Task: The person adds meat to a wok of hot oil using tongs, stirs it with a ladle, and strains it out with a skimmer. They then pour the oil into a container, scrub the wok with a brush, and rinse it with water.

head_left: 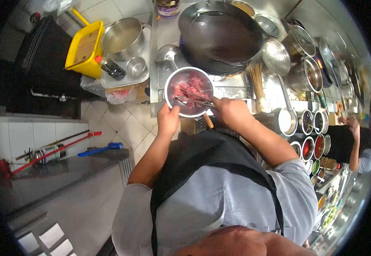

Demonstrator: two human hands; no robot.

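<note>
A round metal bowl (189, 112) with pieces of raw red meat (194, 86) is held in front of my body at the counter's edge. My left hand (168, 119) grips its near left rim, fingers closed. My right hand (229, 112) is closed around metal tongs (199, 99), whose tips reach into the meat. Just below the bowl, a wooden handle (208, 120) sticks out. Beyond the bowl sits a large black wok (219, 36), with a metal ladle (167, 53) at its left.
A slotted skimmer (276, 56) and a bamboo brush (258, 81) lie right of the wok. Several sauce pots line the right side, near another person's arm (354, 145). At left are a yellow bin (84, 49), a steel pot (122, 40) and a dark bottle (112, 69).
</note>
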